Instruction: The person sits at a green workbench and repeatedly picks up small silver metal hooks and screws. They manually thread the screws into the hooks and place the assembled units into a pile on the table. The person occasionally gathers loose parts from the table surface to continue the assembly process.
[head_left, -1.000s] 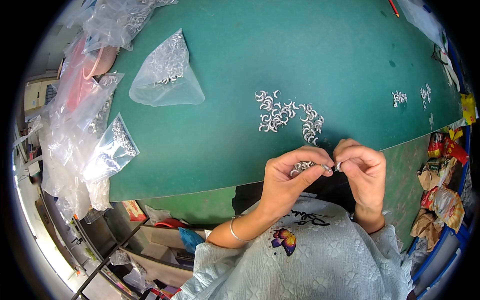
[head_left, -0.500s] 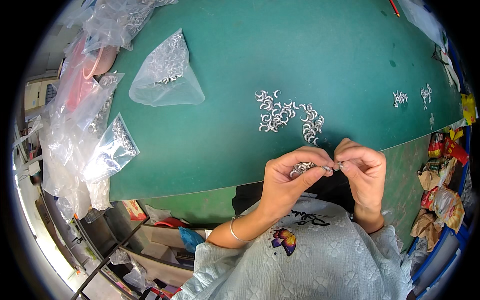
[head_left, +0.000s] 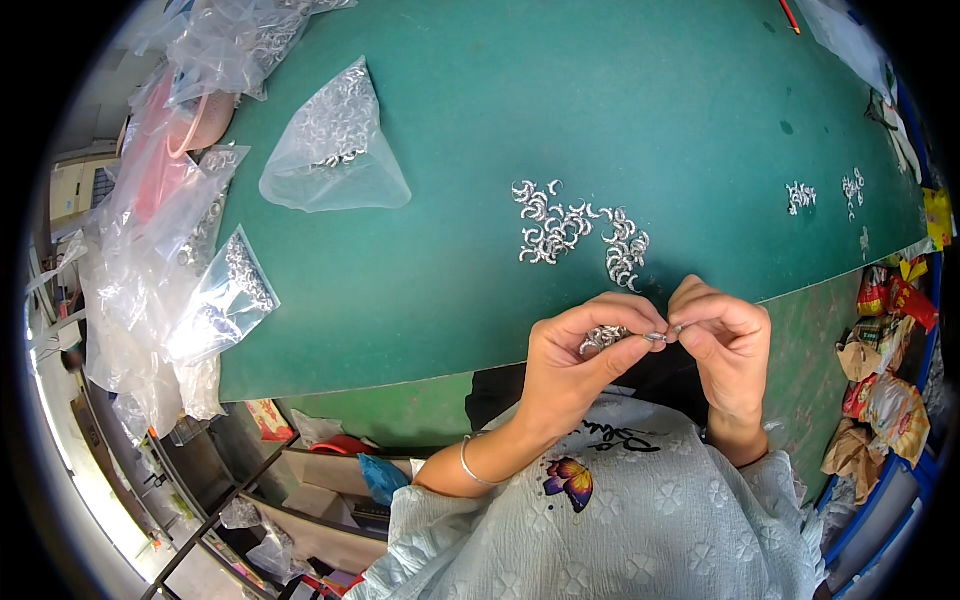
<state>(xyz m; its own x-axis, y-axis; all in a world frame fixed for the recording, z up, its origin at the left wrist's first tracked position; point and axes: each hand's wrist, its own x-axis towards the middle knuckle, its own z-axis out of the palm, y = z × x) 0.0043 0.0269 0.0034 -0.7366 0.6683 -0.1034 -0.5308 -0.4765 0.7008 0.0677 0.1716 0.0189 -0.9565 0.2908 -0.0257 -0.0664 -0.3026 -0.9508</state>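
Observation:
Several small silver curved metal pieces [head_left: 604, 340] lie cupped in my left hand [head_left: 575, 365], whose thumb and forefinger pinch one more silver piece [head_left: 655, 337] at their tips. My right hand [head_left: 728, 350] meets it fingertip to fingertip, its thumb and forefinger closed on a tiny metal piece [head_left: 677, 329] too small to name. Both hands are at the table's near edge. Just beyond them a loose heap of silver crescent-shaped pieces [head_left: 552, 232] and a smaller cluster [head_left: 625, 250] lie on the green table [head_left: 460, 120].
An open clear bag of silver pieces [head_left: 335, 150] lies left of centre. A smaller bag [head_left: 235, 285], more plastic bags and a pink basket [head_left: 205, 125] crowd the left edge. Two small groups of metal parts [head_left: 800, 197] sit at right. Crumpled packages [head_left: 885, 400] stand beyond the right edge.
My right fingertips have shifted very slightly, and the tiny piece between them has turned a little. The left hand and the heaps look the same.

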